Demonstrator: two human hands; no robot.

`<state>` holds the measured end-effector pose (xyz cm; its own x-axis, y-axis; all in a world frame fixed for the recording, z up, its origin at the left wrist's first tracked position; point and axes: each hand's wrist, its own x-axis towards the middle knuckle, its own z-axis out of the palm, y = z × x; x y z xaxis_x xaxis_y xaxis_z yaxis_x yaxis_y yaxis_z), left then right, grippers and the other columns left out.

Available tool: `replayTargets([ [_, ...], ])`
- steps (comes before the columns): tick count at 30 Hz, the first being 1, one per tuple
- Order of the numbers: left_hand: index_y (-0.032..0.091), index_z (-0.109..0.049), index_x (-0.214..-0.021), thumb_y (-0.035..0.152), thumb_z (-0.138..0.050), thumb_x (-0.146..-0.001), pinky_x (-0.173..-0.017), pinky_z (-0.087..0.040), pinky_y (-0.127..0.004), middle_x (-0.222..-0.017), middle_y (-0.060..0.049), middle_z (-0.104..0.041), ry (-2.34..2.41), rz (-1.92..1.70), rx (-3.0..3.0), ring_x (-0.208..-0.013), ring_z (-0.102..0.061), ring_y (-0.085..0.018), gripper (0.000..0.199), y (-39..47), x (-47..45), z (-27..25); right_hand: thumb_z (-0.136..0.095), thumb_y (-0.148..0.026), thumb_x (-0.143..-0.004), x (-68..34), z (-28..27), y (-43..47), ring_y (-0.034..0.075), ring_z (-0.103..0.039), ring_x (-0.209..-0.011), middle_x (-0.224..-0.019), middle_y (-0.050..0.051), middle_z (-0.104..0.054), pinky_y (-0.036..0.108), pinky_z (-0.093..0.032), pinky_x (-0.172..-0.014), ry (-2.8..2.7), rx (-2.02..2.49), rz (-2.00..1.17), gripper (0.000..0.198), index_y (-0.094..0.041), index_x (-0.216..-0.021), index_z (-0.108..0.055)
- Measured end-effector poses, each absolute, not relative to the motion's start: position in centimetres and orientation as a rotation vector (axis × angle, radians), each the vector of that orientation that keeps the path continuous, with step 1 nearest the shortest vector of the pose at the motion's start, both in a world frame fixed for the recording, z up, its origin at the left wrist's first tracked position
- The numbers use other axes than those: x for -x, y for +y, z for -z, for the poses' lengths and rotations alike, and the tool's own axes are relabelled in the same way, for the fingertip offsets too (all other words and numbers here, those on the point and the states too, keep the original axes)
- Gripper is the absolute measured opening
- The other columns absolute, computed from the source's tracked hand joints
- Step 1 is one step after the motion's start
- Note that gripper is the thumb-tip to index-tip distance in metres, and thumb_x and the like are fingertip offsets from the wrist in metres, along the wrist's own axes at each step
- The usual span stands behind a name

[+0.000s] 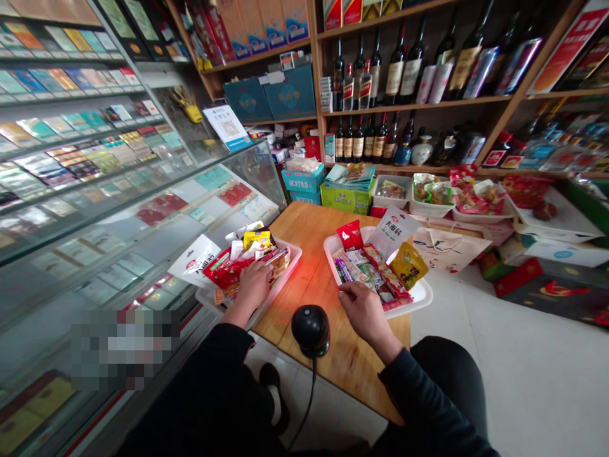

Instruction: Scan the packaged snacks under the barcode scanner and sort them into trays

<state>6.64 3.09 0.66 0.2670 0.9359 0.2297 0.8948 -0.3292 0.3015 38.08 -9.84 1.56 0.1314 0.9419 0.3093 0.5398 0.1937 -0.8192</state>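
My left hand (253, 287) reaches over the left plastic tray (291, 271). Its fingers lie loosely stretched over a red snack packet (229, 268), with the tips partly hidden among the goods. Also heaped there are a white packet (194, 259) and a yellow packet (257, 238). At the near left rim of the right plastic tray (423, 298) is my right hand (365, 310), fingers curled and pressed together; what they hold, if anything, is hidden. This tray carries a grey-white packet (391, 233), a gold packet (408, 270) and a small red packet (351, 235).
A black corded scanner-like device (310, 330) stands at the wooden table's (304, 222) near edge, red light ahead of it. The glass display counter (143, 254) borders the left. Behind are bottle shelves (413, 108); snack tubs (431, 204) and a paper bag (450, 247) sit right.
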Motion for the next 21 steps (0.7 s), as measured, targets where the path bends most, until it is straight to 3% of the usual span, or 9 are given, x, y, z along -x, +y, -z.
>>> replayTargets([
  [4,0.019,-0.074,-0.102,0.023,-0.055,-0.086,-0.105,-0.047,-0.040,-0.115,-0.014,-0.073,1.849,-0.837,-2.277,-0.113,-0.065,-0.029,0.025,2.0,-5.8,-1.9,-0.059,-0.025,-0.090,-37.8,-2.7,-10.6,0.024,-0.070,-0.091,-0.097,0.008,-0.075,0.036,-0.054,-0.085,-1.518,1.449,-0.535,0.016,-0.021,-0.094,-0.074],
  [9,0.019,-0.072,-0.102,0.036,-0.062,-0.087,-0.084,-0.054,-0.036,-0.096,-0.007,-0.076,1.668,-1.067,-1.834,-0.087,-0.069,-0.023,0.025,-1.7,-5.2,-3.7,-0.061,-0.026,-0.090,-36.1,-4.6,-11.1,0.023,-0.070,-0.092,-0.098,0.008,-0.076,0.036,-0.054,-0.085,-1.499,1.405,-0.558,0.016,-0.021,-0.094,-0.075],
  [13,0.019,-0.070,-0.103,0.037,-0.066,-0.087,-0.082,-0.054,-0.032,-0.100,-0.005,-0.075,1.396,-1.048,-1.730,-0.091,-0.069,-0.021,0.024,-5.9,-6.2,-6.1,-0.064,-0.031,-0.089,-34.2,-5.6,-11.2,0.022,-0.071,-0.087,-0.098,0.007,-0.076,0.037,-0.056,-0.084,-1.378,1.355,-0.747,0.019,-0.020,-0.101,-0.074],
  [18,0.020,-0.069,-0.102,0.036,-0.066,-0.088,-0.078,-0.055,-0.030,-0.099,-0.005,-0.075,1.285,-0.942,-1.690,-0.086,-0.070,-0.019,0.021,-9.9,-7.8,-8.2,-0.070,-0.039,-0.086,-32.6,-5.9,-11.3,0.019,-0.071,-0.078,-0.093,0.008,-0.075,0.031,-0.057,-0.072,-1.147,1.163,-1.070,0.039,-0.016,-0.117,-0.066],
  [21,0.020,-0.069,-0.105,0.037,-0.066,-0.088,-0.078,-0.057,-0.031,-0.100,-0.006,-0.075,1.235,-0.918,-1.635,-0.089,-0.071,-0.020,0.024,-11.3,-8.4,-8.5,-0.074,-0.041,-0.083,-32.3,-5.9,-11.7,0.015,-0.064,-0.061,-0.076,0.003,-0.072,0.026,-0.051,-0.059,-1.084,1.130,-1.165,0.034,-0.016,-0.105,-0.068],
])
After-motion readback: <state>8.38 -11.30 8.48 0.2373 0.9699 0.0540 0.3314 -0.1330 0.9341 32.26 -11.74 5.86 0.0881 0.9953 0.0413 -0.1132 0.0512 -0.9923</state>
